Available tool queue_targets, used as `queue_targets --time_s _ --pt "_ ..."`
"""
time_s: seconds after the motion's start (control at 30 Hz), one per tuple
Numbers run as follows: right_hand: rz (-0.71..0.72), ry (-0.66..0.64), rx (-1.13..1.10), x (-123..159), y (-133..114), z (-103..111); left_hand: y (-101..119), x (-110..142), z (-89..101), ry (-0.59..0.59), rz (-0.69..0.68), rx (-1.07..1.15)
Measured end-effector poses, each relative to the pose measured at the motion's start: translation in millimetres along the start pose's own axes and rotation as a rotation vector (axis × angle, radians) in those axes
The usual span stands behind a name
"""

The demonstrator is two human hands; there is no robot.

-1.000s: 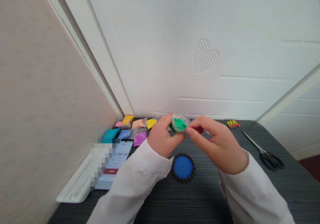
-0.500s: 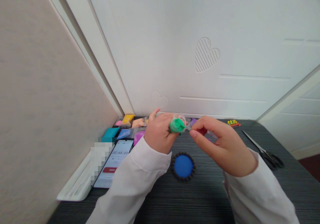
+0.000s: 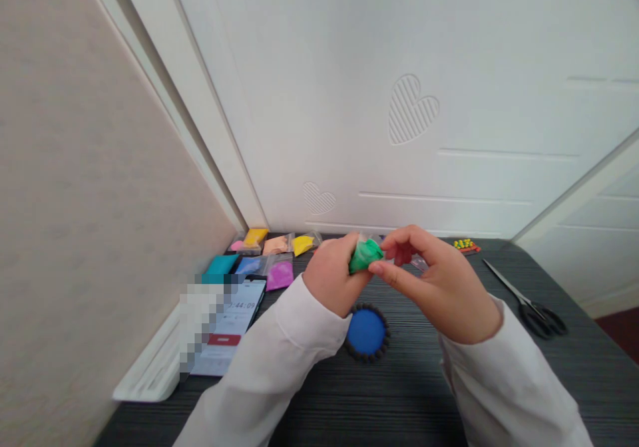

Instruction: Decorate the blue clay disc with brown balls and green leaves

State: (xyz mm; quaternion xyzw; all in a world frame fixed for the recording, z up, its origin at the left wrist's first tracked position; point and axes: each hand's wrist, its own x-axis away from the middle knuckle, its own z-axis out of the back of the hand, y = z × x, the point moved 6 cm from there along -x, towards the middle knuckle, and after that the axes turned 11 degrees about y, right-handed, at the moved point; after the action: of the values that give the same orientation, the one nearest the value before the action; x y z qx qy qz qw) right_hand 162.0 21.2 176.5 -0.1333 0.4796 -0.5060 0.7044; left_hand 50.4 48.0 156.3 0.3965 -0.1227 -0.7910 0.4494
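A clear plastic bag of green clay (image 3: 366, 255) is held up above the dark table, its green lump filling the visible part. My left hand (image 3: 330, 271) is wrapped round the bag from the left. At the bag's right side, my right hand (image 3: 424, 271) has thumb and index finger on its edge, the other fingers curled behind. Below the hands lies a blue disc (image 3: 367, 332) ringed by small dark balls, partly covered by my left sleeve.
Small bags of yellow clay (image 3: 302, 245), purple clay (image 3: 280, 275) and other colours lie at the back left. A phone (image 3: 224, 357) showing a timer rests beside a white tray (image 3: 147, 377). Black scissors (image 3: 536, 314) and a small yellow-and-red piece (image 3: 465, 245) are on the right.
The left fingers loosened round the bag, then closed on it again. The bag has tilted and shifted slightly right. My right hand moved right, then came back to the bag's edge.
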Motion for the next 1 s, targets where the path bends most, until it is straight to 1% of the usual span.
queue_targets --time_s 0.1,0.27,0.3,0.37,0.47,0.57,0.73,0.8,1.0 --pt "-0.022 0.023 -0.035 -2 4 3 4 2 2.7 -0.044 0.045 0.235" --pt "-0.038 0.017 -0.159 -2 7 7 5 8 -1.0 -0.215 0.171 0.840" --pt "-0.033 0.010 -0.181 -1 7 8 5 8 -2.0 -0.244 0.190 0.919" --pt "-0.017 -0.001 -0.203 0 5 9 2 8 -3.2 -0.286 0.208 0.999" --pt "-0.001 -0.015 -0.201 1 4 10 -1 8 -3.6 -0.350 0.222 0.986" --pt "0.010 -0.020 -0.214 1 2 10 -2 7 -0.4 -0.385 0.197 0.894" --pt "0.024 -0.026 -0.228 2 -1 9 4 7 9.2 -0.346 0.066 0.687" --pt "0.031 -0.035 -0.231 2 -2 9 7 7 12.7 -0.311 0.027 0.626" --pt "0.024 -0.060 -0.254 3 -2 9 11 5 20.2 -0.210 0.003 0.465"
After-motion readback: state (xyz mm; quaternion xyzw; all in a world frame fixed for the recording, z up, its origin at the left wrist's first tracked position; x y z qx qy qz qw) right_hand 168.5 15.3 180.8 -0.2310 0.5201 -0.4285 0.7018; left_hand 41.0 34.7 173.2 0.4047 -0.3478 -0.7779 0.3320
